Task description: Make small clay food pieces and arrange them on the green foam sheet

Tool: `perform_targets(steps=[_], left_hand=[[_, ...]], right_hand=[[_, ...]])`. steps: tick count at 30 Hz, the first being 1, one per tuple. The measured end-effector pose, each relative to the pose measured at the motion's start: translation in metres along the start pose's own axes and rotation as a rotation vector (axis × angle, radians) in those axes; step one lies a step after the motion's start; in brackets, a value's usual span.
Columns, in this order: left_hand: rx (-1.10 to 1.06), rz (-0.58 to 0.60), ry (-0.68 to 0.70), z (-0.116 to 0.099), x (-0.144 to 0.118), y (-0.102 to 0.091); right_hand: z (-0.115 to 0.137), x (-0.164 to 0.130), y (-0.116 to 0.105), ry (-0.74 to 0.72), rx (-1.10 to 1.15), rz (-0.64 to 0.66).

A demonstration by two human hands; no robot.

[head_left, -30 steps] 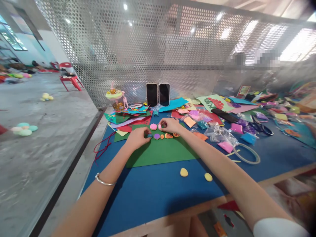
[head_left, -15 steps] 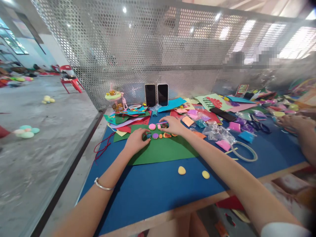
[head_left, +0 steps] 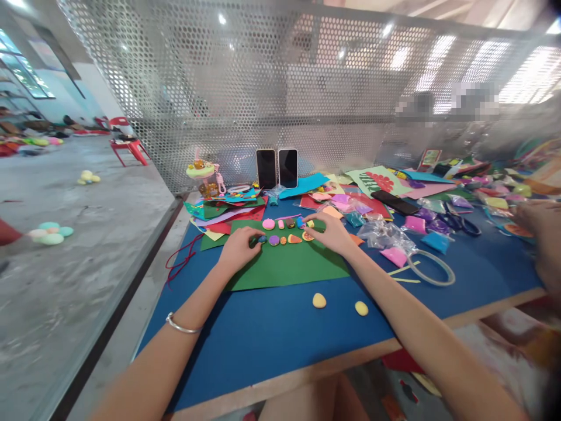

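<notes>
Left hand (head_left: 240, 248) of the person reaches in over a green sheet (head_left: 280, 272), thumb and forefinger curved about a dark blue piece (head_left: 262, 239) at the left end of the near row; whether they grip it or only frame it cannot be told. Rightward from there, two rows of small pieces lie set out on the sheet, which itself lies on the blue table (head_left: 263, 333); the layout looks well advanced. The far row runs from a rounded pink piece (head_left: 268, 224) through a small pink bar (head_left: 281, 224), a dark brown piece (head_left: 290, 223) and a blue piece (head_left: 300, 222) to a pale yellow piece (head_left: 310, 224). The near row continues with a flat purple disc (head_left: 274, 240), a little orange piece (head_left: 283, 240), an orange wedge (head_left: 294, 239) and a round orange piece (head_left: 307, 236). Two smooth, plump yellow pieces (head_left: 319, 300) lie off the sheet, nearer the person, outside both rows. Right hand (head_left: 333, 231) reaches over the rows' right end, thumb and forefinger apart beside the pale yellow piece; contact is unclear. Further right lies a clear ring (head_left: 432, 268).
</notes>
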State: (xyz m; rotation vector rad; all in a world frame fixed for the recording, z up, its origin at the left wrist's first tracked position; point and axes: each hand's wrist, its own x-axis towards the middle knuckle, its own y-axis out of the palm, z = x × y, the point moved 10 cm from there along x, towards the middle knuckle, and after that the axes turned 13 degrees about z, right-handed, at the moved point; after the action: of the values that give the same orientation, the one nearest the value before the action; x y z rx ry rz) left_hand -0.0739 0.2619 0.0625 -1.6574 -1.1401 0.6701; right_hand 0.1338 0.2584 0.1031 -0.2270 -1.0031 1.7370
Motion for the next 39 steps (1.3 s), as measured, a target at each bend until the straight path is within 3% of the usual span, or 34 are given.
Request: perform_targets(steps=[8,15,25,31,39], left_hand=[[-0.006,-0.021,0.034,-0.003,-0.001,-0.008],[-0.009,-0.064,0.006,-0.003,-0.008,-0.023],[0.082,-0.034,-0.014,-0.009,-0.01,0.001],[0.11,-0.057,-0.061,-0.004,-0.008,-0.001],[0.103,-0.071,-0.066,0.001,-0.01,-0.001]], right_hand=[[-0.019,-0.01,-0.007,0.017,-0.004,-0.056],[-0.021,-0.014,-0.014,-0.008,-0.051,-0.086],[-0.021,-0.012,-0.005,-0.032,-0.059,-0.033],[-0.026,-0.01,0.002,0.021,-0.175,0.045],[-0.067,-0.022,-0.04,0.258,-0.366,0.081]])
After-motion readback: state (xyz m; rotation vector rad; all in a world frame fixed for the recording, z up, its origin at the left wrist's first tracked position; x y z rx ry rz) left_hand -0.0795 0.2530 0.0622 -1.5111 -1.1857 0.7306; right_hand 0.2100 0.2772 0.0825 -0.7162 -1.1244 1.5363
